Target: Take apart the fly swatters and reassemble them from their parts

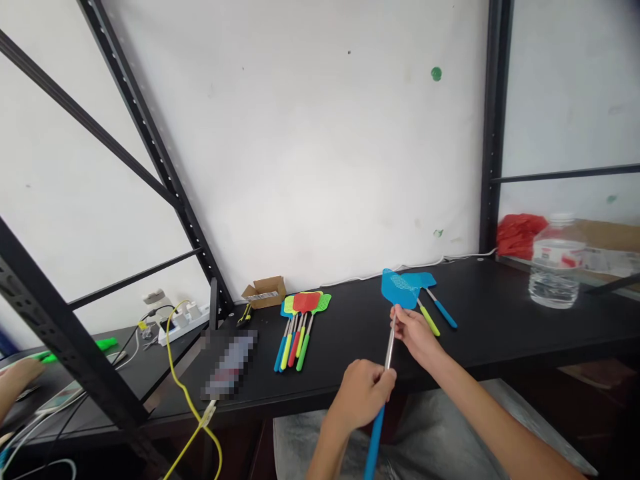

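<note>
I hold a blue fly swatter (399, 288) with a silver telescopic rod over the black table (500, 313). My left hand (363, 393) is closed round the rod just above its blue handle. My right hand (414, 330) pinches the rod near the swatter's head. Just behind the head lie two more swatters (434, 308), one with a green handle, one with a blue handle. A bundle of several coloured swatters (299, 327) lies to the left on the table.
A water bottle (555, 263) and a red bag (519, 235) stand at the right. A small cardboard box (264, 291), a power strip (183, 319) with a yellow cable, and black shelf posts sit at the left. Another person's hand (17, 380) rests at the far left.
</note>
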Motion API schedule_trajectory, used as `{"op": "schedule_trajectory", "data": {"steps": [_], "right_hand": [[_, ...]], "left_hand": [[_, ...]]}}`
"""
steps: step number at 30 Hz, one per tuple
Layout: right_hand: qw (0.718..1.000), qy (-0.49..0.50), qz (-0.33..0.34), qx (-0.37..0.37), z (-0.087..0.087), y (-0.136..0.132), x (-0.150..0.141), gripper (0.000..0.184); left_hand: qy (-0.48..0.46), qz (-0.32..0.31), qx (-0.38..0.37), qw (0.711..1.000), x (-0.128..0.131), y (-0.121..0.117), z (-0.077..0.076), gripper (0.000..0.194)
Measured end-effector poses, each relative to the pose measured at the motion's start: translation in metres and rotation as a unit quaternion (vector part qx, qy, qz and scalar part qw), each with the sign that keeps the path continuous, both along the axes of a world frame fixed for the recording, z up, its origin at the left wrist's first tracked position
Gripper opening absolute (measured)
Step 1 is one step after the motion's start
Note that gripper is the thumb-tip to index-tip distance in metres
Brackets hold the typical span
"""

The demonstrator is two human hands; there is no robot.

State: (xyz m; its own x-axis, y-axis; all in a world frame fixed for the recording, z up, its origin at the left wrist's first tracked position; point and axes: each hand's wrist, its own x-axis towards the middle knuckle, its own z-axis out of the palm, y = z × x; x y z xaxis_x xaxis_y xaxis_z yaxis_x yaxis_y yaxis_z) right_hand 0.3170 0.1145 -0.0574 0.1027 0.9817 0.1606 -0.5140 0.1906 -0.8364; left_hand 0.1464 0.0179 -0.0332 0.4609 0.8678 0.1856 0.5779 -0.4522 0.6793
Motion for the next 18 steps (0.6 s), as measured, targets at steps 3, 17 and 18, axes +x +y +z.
{"op": "schedule_trajectory", "data": {"steps": [3,17,18], "right_hand": [[0.999,0.048,-0.007,-0.018,-0.001,0.005,0.005,0.038],[0.997,-0.057,0.048,0.027,-0.001,-0.003,-0.003,0.040],[0.994,-0.085,0.052,0.038,-0.001,-0.004,-0.004,0.041]], "left_hand": [[0.025,-0.012,0.007,1.000,-0.010,-0.014,-0.001,0.050],[-0.127,-0.034,-0.109,0.985,0.003,0.054,0.009,0.039],[-0.146,-0.041,-0.105,0.983,0.005,0.061,0.007,0.041]]}}
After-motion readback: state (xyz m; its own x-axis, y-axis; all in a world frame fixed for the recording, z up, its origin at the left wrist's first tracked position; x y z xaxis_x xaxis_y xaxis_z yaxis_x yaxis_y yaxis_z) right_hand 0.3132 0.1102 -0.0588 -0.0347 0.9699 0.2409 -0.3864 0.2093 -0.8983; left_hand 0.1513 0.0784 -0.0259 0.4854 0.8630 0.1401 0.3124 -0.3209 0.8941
